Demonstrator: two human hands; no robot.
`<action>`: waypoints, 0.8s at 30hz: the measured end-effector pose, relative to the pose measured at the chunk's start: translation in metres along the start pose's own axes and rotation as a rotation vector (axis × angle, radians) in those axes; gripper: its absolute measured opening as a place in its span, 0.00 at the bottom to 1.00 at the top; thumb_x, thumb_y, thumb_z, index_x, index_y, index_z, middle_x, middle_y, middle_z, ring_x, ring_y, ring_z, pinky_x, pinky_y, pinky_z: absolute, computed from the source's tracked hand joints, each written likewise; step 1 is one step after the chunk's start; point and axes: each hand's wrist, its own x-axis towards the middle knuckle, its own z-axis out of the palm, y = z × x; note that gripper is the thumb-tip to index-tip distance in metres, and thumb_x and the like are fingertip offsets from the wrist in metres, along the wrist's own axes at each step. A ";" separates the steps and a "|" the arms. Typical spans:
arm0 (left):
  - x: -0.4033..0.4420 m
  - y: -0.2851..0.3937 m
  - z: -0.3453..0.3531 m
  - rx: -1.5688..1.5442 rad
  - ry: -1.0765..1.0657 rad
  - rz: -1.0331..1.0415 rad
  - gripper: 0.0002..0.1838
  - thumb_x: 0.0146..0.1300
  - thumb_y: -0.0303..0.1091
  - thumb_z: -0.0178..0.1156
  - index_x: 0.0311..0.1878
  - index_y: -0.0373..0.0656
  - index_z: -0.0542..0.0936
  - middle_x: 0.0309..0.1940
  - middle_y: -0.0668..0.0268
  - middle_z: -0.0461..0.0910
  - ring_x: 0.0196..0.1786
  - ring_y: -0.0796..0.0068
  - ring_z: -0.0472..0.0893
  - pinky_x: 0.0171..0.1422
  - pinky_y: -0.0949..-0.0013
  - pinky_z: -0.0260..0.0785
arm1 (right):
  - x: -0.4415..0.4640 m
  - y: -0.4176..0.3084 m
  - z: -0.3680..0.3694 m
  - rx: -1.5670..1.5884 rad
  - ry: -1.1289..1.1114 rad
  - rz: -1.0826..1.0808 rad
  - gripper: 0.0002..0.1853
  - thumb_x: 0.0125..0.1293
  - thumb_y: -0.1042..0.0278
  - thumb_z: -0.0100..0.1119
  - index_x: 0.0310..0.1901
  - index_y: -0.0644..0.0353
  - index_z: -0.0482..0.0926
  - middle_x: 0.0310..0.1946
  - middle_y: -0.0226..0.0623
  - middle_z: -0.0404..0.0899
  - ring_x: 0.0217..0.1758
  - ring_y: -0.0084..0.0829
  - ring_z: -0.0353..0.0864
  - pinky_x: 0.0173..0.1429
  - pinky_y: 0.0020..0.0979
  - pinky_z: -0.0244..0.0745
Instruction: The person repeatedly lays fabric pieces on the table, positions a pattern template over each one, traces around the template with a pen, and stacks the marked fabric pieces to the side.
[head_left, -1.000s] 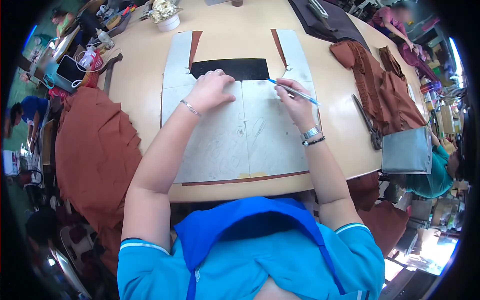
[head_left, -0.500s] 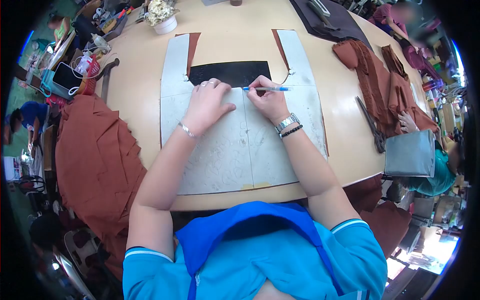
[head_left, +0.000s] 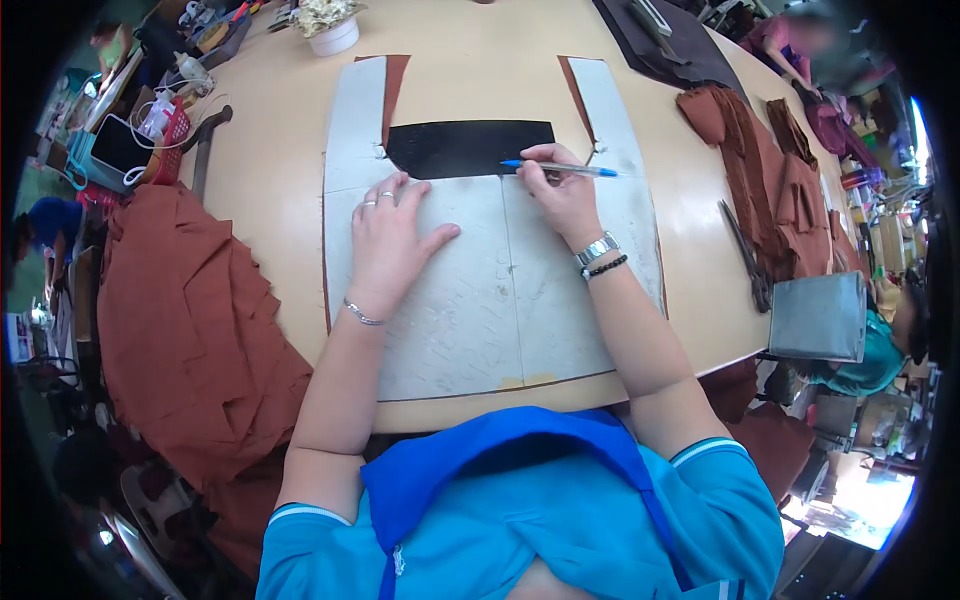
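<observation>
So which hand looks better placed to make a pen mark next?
Probably the right hand: it holds the blue pen, tip near the black piece. The left hand lies spread on the pale template, better placed for steadying it.

Template (head_left: 455,285) on table (head_left: 270,140); cloth (head_left: 190,330) left, scissors (head_left: 750,260) right.

2 arms (head_left: 348,385) forward, left hand (head_left: 388,242) palm down, fingers (head_left: 410,200) splayed, right hand (head_left: 568,205) pinching
</observation>
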 end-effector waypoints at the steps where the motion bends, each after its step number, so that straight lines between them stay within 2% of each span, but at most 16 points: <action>1: 0.000 -0.002 0.000 0.038 0.008 -0.014 0.32 0.51 0.56 0.71 0.55 0.48 0.79 0.64 0.56 0.70 0.68 0.57 0.67 0.68 0.46 0.61 | 0.002 -0.001 0.001 0.069 0.005 0.067 0.09 0.65 0.72 0.61 0.44 0.66 0.79 0.34 0.34 0.85 0.40 0.22 0.85 0.44 0.24 0.79; 4: 0.000 -0.001 -0.003 0.099 -0.070 -0.057 0.36 0.51 0.60 0.70 0.59 0.49 0.76 0.69 0.52 0.65 0.74 0.54 0.61 0.71 0.37 0.55 | 0.012 -0.011 0.018 0.049 -0.018 0.048 0.09 0.66 0.72 0.61 0.44 0.66 0.79 0.35 0.35 0.85 0.42 0.22 0.86 0.46 0.24 0.79; 8: 0.000 -0.002 -0.003 0.080 -0.100 -0.074 0.38 0.52 0.61 0.69 0.62 0.49 0.74 0.70 0.51 0.63 0.75 0.52 0.59 0.71 0.32 0.52 | 0.027 -0.022 0.065 0.055 -0.129 -0.057 0.07 0.64 0.71 0.62 0.39 0.66 0.81 0.30 0.34 0.84 0.34 0.18 0.83 0.37 0.21 0.77; 9: 0.000 -0.001 -0.004 0.080 -0.107 -0.076 0.38 0.52 0.61 0.69 0.62 0.49 0.74 0.70 0.51 0.63 0.75 0.52 0.59 0.71 0.32 0.52 | 0.033 -0.019 0.080 0.044 -0.146 -0.099 0.06 0.62 0.71 0.62 0.37 0.66 0.81 0.26 0.32 0.83 0.28 0.15 0.80 0.32 0.21 0.75; 12: 0.000 -0.001 -0.003 0.085 -0.108 -0.077 0.40 0.52 0.61 0.69 0.63 0.48 0.72 0.70 0.51 0.63 0.75 0.51 0.59 0.71 0.31 0.52 | 0.040 -0.025 0.111 0.030 -0.241 -0.078 0.07 0.61 0.70 0.61 0.35 0.65 0.81 0.22 0.33 0.82 0.24 0.18 0.78 0.30 0.23 0.74; 13: 0.001 -0.002 -0.003 0.088 -0.104 -0.078 0.40 0.52 0.61 0.68 0.64 0.48 0.72 0.70 0.51 0.63 0.75 0.50 0.59 0.70 0.30 0.52 | 0.047 -0.014 0.122 0.020 -0.230 -0.141 0.08 0.60 0.67 0.61 0.34 0.63 0.81 0.22 0.35 0.82 0.23 0.21 0.79 0.30 0.26 0.75; 16: 0.002 -0.001 -0.006 0.109 -0.168 -0.084 0.48 0.55 0.61 0.67 0.73 0.46 0.61 0.72 0.52 0.61 0.75 0.48 0.58 0.71 0.30 0.51 | 0.046 -0.020 0.122 -0.215 -0.245 -0.168 0.07 0.60 0.68 0.62 0.36 0.62 0.81 0.28 0.32 0.83 0.27 0.17 0.77 0.31 0.23 0.73; 19: 0.001 -0.003 0.001 0.090 -0.099 -0.069 0.44 0.53 0.61 0.68 0.68 0.46 0.66 0.70 0.51 0.63 0.75 0.49 0.59 0.70 0.30 0.52 | 0.047 -0.016 0.124 -0.246 -0.239 -0.171 0.07 0.59 0.67 0.63 0.35 0.61 0.82 0.27 0.33 0.84 0.26 0.18 0.77 0.31 0.23 0.73; 24: 0.002 -0.002 -0.002 0.090 -0.135 -0.080 0.48 0.55 0.60 0.67 0.73 0.46 0.61 0.71 0.52 0.62 0.75 0.47 0.58 0.70 0.29 0.51 | 0.046 -0.017 0.124 -0.293 -0.218 -0.205 0.07 0.59 0.67 0.63 0.34 0.61 0.82 0.28 0.33 0.84 0.27 0.18 0.80 0.32 0.23 0.75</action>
